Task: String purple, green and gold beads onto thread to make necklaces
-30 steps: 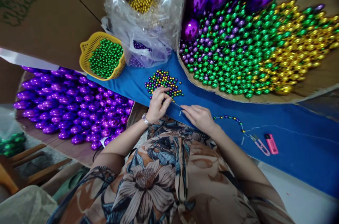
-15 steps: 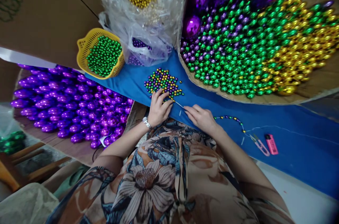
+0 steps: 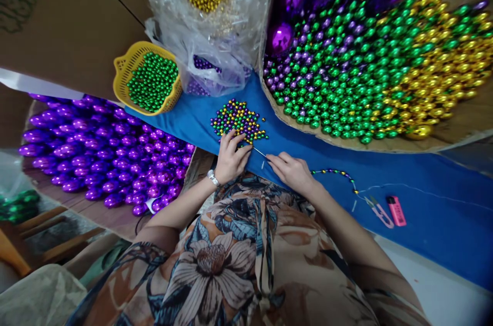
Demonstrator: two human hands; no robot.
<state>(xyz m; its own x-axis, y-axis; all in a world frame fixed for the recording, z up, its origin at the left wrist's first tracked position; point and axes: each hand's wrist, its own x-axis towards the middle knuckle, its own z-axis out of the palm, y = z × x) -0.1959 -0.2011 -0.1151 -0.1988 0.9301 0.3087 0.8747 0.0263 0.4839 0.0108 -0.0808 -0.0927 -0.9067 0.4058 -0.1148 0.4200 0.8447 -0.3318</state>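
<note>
My right hand pinches a thin metal needle that points toward my left hand. A small pile of purple, green and gold beads lies on the blue cloth. My left hand reaches over the pile's near edge, fingers bent and apart. Its thumb and forefinger are close to the needle's tip; whether a bead sits between them I cannot tell. Beyond my right wrist a string of beads runs to the right, ending in a loose clear thread.
Pink thread snips and a pink lighter lie on the right. Behind stand a yellow basket of green beads, a clear plastic bag of beads, and a large carton of beads. Purple baubles fill a box on the left.
Both hands and the needle keep nearly the same place. The gold bead seen at the needle's tip earlier is no longer clearly visible. The whole view has shifted slightly.
</note>
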